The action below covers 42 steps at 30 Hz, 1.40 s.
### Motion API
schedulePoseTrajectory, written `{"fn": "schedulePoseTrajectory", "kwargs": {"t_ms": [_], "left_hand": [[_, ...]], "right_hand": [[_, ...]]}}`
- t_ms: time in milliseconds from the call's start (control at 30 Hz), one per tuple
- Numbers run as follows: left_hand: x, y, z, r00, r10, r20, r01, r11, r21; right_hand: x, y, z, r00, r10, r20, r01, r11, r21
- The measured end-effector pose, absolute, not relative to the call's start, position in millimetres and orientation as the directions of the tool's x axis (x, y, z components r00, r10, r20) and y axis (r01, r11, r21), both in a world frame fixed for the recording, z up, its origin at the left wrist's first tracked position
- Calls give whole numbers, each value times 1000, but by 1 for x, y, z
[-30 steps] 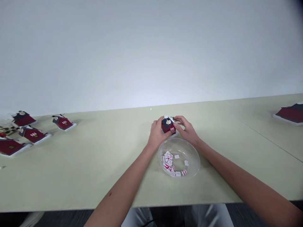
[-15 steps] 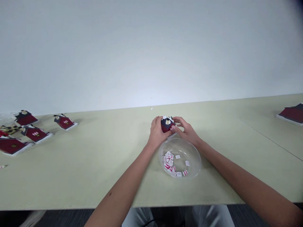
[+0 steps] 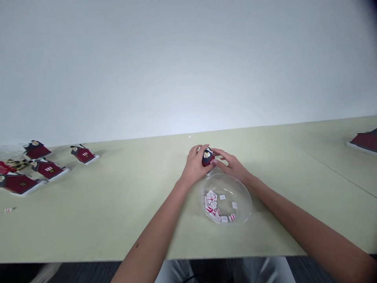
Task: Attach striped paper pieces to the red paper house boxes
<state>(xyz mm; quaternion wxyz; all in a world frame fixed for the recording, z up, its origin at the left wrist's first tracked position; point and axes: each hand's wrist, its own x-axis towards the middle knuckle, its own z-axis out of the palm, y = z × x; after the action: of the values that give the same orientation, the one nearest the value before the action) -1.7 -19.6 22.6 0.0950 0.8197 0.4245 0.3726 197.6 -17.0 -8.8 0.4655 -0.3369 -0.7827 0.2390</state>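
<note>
My left hand [image 3: 194,164] is closed around a small dark-red toy house [image 3: 208,159] with a dark roof, covering its left side and top. From the right, my right hand [image 3: 231,166] reaches to the house front, its thumb and fingertips on a tiny red-and-white striped awning [image 3: 213,161] lying against the wall. Part of that awning is hidden by the thumb. Just in front of both hands sits a clear round plastic bowl [image 3: 246,212], holding several loose striped awnings with white backs, heaped mostly on its left.
Several similar houses stand at the left, among them a house with a striped awning [image 3: 84,155]. One loose striped piece [image 3: 10,210] lies near them. Another red house [image 3: 365,141] is at the far right. A pale wall [image 3: 188,67] rises behind the table [image 3: 132,188].
My left fingers have shifted further over the roof of the house. My right thumb and fingers have moved slightly left along its front. The whole view has shifted a little.
</note>
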Motion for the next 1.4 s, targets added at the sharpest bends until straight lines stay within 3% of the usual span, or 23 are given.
{"fn": "schedulePoseTrajectory", "kwargs": {"t_ms": [200, 667, 967, 1267, 1400], "left_hand": [[-12, -19, 34, 418, 764, 492, 630, -634, 449], [-87, -5, 36, 244, 838, 488, 702, -500, 507], [-252, -14, 57, -156, 905, 396, 803, -117, 585], [-408, -23, 87, -538, 774, 333, 795, 335, 506], [-439, -26, 96, -579, 749, 322, 784, 403, 473]], "right_hand": [[196, -16, -12, -359, 751, 554, 335, 658, -674], [209, -10, -18, -259, 815, 518, 479, 574, -664], [205, -7, -20, -340, 818, 464, 510, 575, -640], [208, -1, -23, -309, 865, 394, 534, 501, -681], [216, 5, -26, -222, 885, 409, 567, 459, -684]]}}
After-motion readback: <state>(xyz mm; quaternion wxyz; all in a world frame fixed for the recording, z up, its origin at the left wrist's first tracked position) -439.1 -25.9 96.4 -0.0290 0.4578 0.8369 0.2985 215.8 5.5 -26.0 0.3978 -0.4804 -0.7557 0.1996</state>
